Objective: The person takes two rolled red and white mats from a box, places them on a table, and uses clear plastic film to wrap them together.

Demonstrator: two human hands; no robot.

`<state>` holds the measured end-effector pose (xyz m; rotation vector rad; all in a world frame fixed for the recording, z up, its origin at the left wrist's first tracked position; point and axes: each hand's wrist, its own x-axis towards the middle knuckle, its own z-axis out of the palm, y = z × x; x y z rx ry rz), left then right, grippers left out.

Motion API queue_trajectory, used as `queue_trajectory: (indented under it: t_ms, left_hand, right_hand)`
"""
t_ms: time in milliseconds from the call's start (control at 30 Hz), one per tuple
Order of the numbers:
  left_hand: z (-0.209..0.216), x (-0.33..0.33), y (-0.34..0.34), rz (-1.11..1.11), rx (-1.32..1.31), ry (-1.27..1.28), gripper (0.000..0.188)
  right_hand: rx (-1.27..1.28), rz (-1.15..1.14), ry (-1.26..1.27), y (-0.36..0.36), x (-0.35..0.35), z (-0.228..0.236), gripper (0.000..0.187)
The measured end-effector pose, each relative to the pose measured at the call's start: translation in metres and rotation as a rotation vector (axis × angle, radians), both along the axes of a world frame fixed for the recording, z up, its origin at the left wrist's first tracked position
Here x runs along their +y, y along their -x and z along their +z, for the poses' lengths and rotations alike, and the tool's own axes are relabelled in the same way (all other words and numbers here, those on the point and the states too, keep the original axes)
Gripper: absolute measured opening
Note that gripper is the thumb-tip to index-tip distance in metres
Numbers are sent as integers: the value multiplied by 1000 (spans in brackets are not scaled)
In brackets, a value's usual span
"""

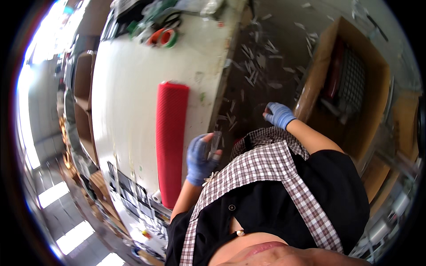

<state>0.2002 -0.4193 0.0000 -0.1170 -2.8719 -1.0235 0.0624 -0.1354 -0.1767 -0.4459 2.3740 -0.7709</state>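
Beside a white worktable (128, 88): a person wears a brown-and-white checked apron (248, 164) over a black top (330, 186).
Red roll (172, 142): lying on the tabletop just left of the left hand (200, 160), its long axis running up the table, roughly along the table's edge; the left hand is much the nearer, though whether glove and roll touch cannot be told.
Left fingers: bent, thumb apart, a clear strip (215, 141) showing at the gap; blur hides whether it is gripped.
Right hand (279, 115): well apart from the roll, beyond the table edge, near a cardboard box (321, 71); fingers loosely curled, palm hidden, so a grip cannot be told.
Gloves: blue-striped knit, left thumb tip bare.
Roll surface: finely ribbed on the slant, long and slim, pale at the far end.
Far tabletop: orange tape ring (155, 37) beside dark-handled scissors (172, 20).
Floor: thin white scraps (250, 66) scattered on dark ground.
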Motion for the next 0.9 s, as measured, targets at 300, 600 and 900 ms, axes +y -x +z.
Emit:
queue_trajectory:
  t_ms: [300, 600, 900]
  left_hand:
    - [-293, 96, 130, 113, -794, -228, 39]
    - [-505, 25, 260, 825, -376, -225, 48]
    - [-479, -29, 373, 876, -433, 904, 94]
  right_hand:
    - [-427, -208, -99, -72, 86, -141, 37]
    - [-533, -604, -76, -175, 98, -207, 24]
    - [-578, -661, 86, -209, 83, -253, 18]
